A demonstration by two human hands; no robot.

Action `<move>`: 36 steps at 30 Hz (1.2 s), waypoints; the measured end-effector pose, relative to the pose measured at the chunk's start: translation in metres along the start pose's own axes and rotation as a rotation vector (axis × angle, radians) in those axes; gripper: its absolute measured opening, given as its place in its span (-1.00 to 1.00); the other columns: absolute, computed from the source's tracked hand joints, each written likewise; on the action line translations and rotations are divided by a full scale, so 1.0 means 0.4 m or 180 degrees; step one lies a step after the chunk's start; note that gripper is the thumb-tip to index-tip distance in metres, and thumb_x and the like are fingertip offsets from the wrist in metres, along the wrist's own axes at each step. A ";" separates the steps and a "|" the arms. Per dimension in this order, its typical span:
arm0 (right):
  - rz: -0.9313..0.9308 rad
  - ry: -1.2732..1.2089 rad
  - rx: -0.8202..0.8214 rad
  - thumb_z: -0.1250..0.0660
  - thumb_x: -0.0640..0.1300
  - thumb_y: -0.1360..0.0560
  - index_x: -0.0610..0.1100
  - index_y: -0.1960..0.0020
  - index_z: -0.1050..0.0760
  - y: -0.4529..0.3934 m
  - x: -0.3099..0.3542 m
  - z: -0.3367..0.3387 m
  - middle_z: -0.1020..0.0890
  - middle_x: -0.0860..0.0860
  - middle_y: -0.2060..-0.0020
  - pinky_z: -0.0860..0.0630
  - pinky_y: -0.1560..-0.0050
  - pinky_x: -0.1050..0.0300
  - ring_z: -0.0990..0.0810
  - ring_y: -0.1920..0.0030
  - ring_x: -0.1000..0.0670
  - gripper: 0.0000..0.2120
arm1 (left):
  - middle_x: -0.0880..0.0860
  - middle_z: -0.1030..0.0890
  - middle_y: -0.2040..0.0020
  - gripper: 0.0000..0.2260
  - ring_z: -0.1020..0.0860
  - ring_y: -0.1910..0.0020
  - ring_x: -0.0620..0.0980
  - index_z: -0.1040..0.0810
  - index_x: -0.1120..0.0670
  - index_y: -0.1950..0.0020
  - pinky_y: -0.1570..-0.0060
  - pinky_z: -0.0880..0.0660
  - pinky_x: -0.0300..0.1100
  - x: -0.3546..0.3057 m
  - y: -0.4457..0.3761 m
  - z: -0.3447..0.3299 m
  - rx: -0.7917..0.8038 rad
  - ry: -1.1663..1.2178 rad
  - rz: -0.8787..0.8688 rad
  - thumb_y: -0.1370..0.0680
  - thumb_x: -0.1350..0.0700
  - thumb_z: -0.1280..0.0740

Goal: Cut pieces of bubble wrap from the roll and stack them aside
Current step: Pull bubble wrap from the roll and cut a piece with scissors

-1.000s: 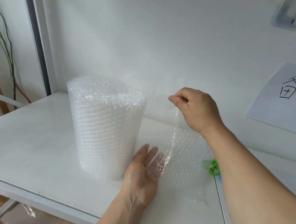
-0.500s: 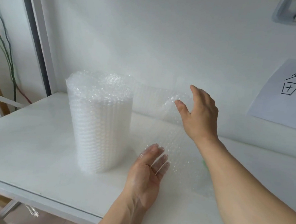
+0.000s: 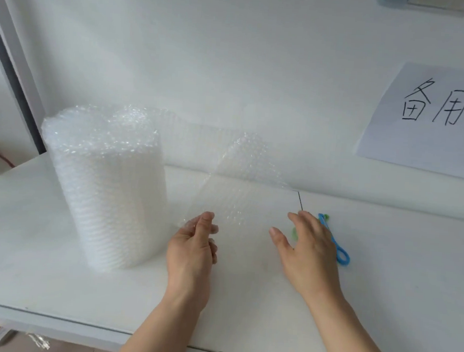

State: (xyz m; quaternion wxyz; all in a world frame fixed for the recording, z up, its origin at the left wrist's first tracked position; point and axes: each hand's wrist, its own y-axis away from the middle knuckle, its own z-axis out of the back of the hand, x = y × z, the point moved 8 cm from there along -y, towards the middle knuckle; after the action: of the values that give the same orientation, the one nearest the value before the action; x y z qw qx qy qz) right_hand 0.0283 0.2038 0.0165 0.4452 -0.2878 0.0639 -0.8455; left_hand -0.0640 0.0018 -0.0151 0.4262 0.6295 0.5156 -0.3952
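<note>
Head view, from the left: my roll of bubble wrap point(image 3: 106, 191) stands upright on the white worktop point(image 3: 28, 244), toward its left end near the back wall. A loose sheet of bubble wrap point(image 3: 241, 187) trails off the roll to the right, its far part raised against the wall and its near part lying toward me on the worktop. My left hand point(image 3: 192, 250) touches the near edge of that sheet, its fingers point(image 3: 204, 223) loosely bent; whether they pinch the film I cannot tell. My right hand point(image 3: 308, 250) is spread flat with straight fingers, holding nothing, just above the worktop. Touching its right edge lie blue-handled scissors point(image 3: 339, 249). On the wall at far right hangs a handwritten paper sign point(image 3: 432, 121).
</note>
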 end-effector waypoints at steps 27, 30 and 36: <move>-0.1193 -0.0267 0.0775 -0.34 -0.04 -0.42 -0.14 0.09 -0.56 -0.027 -0.243 0.069 -0.65 -0.08 0.24 -0.56 0.22 0.06 -0.70 0.28 -0.10 -0.82 | 0.03 -0.45 0.35 -0.89 -0.39 0.45 -0.06 -0.62 0.19 0.00 0.45 -0.37 -0.20 0.017 -0.061 -0.032 0.0416 -0.0433 0.0388 -0.51 0.20 -0.41; -0.1417 -0.1078 0.0753 -0.35 -0.09 -0.45 -0.09 -0.08 -0.53 -0.017 -0.253 0.066 -0.63 -0.01 0.20 -0.50 0.29 0.14 -0.68 0.44 0.04 -0.78 | 0.07 -0.52 0.23 -0.94 -0.43 0.44 -0.04 -0.59 0.16 0.02 0.46 -0.41 -0.19 0.020 -0.056 -0.045 0.0422 -0.0474 0.0332 -0.53 0.19 -0.39; -0.1702 -0.2766 0.0663 -0.44 -0.20 -0.46 -0.15 -0.13 -0.58 0.030 -0.183 0.062 -0.62 -0.03 0.30 -0.51 0.45 0.21 -0.61 0.50 0.03 -0.75 | 0.10 -0.57 0.22 -0.95 -0.44 0.46 -0.02 -0.56 0.16 0.10 0.50 -0.42 -0.20 0.018 -0.046 -0.059 0.0423 -0.0576 0.0210 -0.50 0.22 -0.41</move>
State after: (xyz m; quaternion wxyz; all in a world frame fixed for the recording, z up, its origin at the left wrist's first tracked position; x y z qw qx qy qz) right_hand 0.0825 0.2579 0.0013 0.2254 -0.5727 -0.2871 -0.7340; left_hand -0.0795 0.0283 -0.0164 0.4411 0.6347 0.4268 -0.4695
